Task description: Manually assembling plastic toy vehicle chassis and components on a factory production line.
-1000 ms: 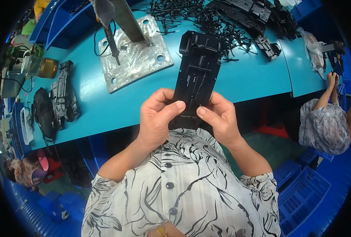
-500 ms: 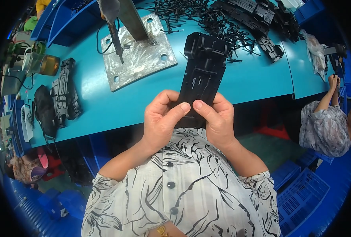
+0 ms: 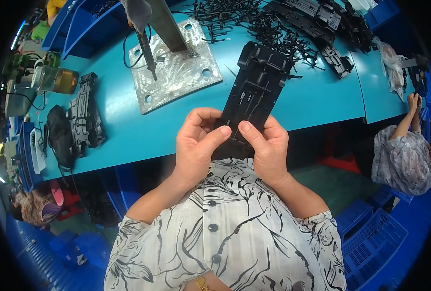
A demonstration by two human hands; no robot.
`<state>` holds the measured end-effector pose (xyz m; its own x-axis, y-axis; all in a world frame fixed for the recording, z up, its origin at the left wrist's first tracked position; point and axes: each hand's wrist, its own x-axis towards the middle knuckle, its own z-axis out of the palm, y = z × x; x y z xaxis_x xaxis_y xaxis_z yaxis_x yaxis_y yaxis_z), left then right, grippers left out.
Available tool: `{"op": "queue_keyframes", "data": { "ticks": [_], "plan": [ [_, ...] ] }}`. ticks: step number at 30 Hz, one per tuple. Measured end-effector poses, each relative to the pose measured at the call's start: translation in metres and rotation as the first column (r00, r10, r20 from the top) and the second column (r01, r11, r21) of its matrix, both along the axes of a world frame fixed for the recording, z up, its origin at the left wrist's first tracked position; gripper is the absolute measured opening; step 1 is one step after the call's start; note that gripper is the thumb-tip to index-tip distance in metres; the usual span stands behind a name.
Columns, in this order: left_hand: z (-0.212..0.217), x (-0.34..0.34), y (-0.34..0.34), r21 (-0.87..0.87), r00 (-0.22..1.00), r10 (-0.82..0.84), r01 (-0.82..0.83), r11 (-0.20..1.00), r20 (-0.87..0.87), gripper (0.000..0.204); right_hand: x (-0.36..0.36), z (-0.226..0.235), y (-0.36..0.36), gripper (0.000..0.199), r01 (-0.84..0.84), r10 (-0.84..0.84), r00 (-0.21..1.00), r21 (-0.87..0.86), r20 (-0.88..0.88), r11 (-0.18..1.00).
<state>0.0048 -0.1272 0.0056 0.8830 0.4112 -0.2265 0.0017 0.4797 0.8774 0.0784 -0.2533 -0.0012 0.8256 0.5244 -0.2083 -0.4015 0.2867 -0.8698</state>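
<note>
Gripping 1 blk molded part (image 3: 255, 92): L hand (image 3: 193, 144) + R hand (image 3: 272, 151) both pinch its near end, thumbs on top, approx equally close. Part's held up at bench (image 3: 322, 99) edge; long axis runs fwd, leaning R. 1 steel plate (image 3: 179, 85) fwd-L; small blk pcs (image 3: 263, 25) beyond, too many to count.

We grip a black molded part (image 3: 254, 97) with left hand (image 3: 194, 145) and right hand (image 3: 271, 150), thumbs on its near end. Steel plate (image 3: 181, 85) on teal table (image 3: 319, 102), small black pieces (image 3: 230, 15) heaped beyond.
</note>
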Motion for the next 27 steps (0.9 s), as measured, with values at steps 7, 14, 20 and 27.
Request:
{"op": "queue_keyframes", "data": {
  "ticks": [7,14,20,27],
  "plan": [
    [-0.003,0.006,-0.004,0.488,0.985,0.13,-0.168,0.856,0.111,0.029,0.004,-0.005,-0.01,0.016,-0.012,0.012,1.0,0.016,-0.025,1.0],
    [-0.007,0.006,0.005,0.929,0.948,-0.099,-0.27,0.253,0.303,0.026,0.001,-0.003,-0.002,0.016,-0.007,0.007,1.0,0.019,0.016,1.0],
    [0.0,-0.01,0.001,0.985,0.965,-0.227,-0.102,0.137,0.132,0.067,0.001,0.002,0.002,0.009,0.031,-0.016,0.994,-0.145,0.105,0.989],
    [-0.009,-0.018,0.007,0.944,0.948,-0.199,-0.192,0.267,0.249,0.058,-0.006,0.009,0.001,0.012,-0.034,0.039,0.99,-0.039,0.132,0.999]
  ]
}}
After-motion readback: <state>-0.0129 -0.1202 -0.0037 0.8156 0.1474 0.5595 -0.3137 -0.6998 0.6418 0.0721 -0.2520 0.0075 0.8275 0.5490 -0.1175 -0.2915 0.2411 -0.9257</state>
